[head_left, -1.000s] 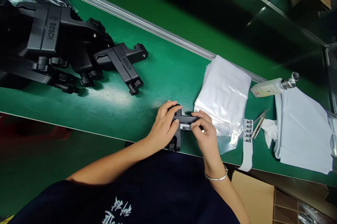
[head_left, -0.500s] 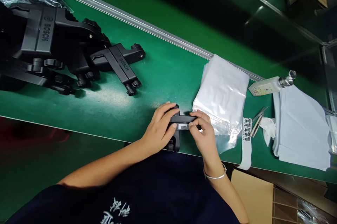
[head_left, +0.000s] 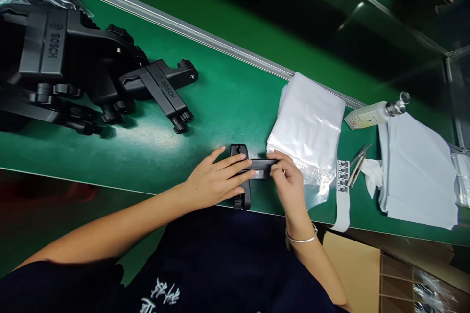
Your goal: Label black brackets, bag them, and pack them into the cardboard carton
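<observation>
In front of me on the bench lies a black plastic clamp bracket [head_left: 239, 150], its arm pointing right and a small pale label [head_left: 259, 174] on that arm. My left hand [head_left: 215, 180] rests flat across it with fingers stretched out, the fingertips by the label. At the far end of the arm, the thumb and bent fingers of my right hand [head_left: 288, 178] pinch the bar. Part of the bracket is covered by my left fingers. Right beside my right hand is a stack of clear plastic bags [head_left: 308, 122].
More black Bosch clamp brackets [head_left: 167, 90] pile up at the left. A label strip [head_left: 343, 195], tweezers and a pen-like tool [head_left: 356, 171], a pump bottle [head_left: 367, 116] and white sheets [head_left: 418, 176] lie to the right. A cardboard box [head_left: 352, 269] stands below the bench edge.
My left hand has shifted left and opened flat, its fingers now stretched over the bracket instead of curled round it. My right hand has moved slightly right along the arm.
</observation>
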Motion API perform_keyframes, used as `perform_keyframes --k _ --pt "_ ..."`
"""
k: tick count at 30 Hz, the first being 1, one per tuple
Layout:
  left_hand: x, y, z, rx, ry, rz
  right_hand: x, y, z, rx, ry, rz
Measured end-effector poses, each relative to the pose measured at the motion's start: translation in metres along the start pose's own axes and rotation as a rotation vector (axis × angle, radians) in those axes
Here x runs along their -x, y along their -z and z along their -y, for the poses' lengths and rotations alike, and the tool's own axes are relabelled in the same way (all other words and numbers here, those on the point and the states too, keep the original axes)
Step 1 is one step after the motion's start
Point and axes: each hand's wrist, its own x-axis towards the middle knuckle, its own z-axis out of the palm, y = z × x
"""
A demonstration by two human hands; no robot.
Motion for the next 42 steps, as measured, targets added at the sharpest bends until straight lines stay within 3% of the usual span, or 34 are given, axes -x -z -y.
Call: perform_keyframes --k 5,10,19,22,26,28,30,33,35,39,42 --pt "0.000 0.001 0.004 0.006 -0.027 0.020 -0.006 0.008 -0.010 -0.076 -0.071 -0.030" --pt "-0.003 0.007 0.012 0.061 -0.044 0.188 -0.006 0.005 -0.010 -0.028 -0.071 -0.012" --pt "-0.037 0.022 0.014 0.192 -0.127 0.314 -0.008 0.006 -0.011 0.058 -0.021 0.024" --pt "-0.028 0.016 0.014 0.171 -0.142 0.268 -0.008 0.004 -0.016 0.093 0.000 0.013" --pt "0.003 0.004 0.018 0.139 -0.101 0.125 -0.002 0.003 -0.019 0.124 0.027 -0.002" --pt "0.016 0.003 0.018 0.184 -0.019 0.087 0.001 0.008 -0.019 0.142 0.053 -0.033" --pt "0.025 0.005 0.017 0.265 0.163 -0.001 0.004 0.014 -0.017 0.184 0.143 -0.019" --pt "0.027 0.007 0.010 0.422 0.546 -0.153 0.006 0.016 -0.016 0.333 0.353 0.153" --pt "0.023 0.004 0.004 0.565 0.728 -0.168 0.009 0.012 -0.015 0.412 0.439 0.238" --pt "0.010 -0.005 -0.006 0.830 0.867 -0.130 0.027 0.003 -0.007 0.455 0.551 0.137" --pt "-0.007 -0.005 -0.008 0.946 0.836 -0.024 0.047 0.015 0.000 0.457 0.608 0.021"
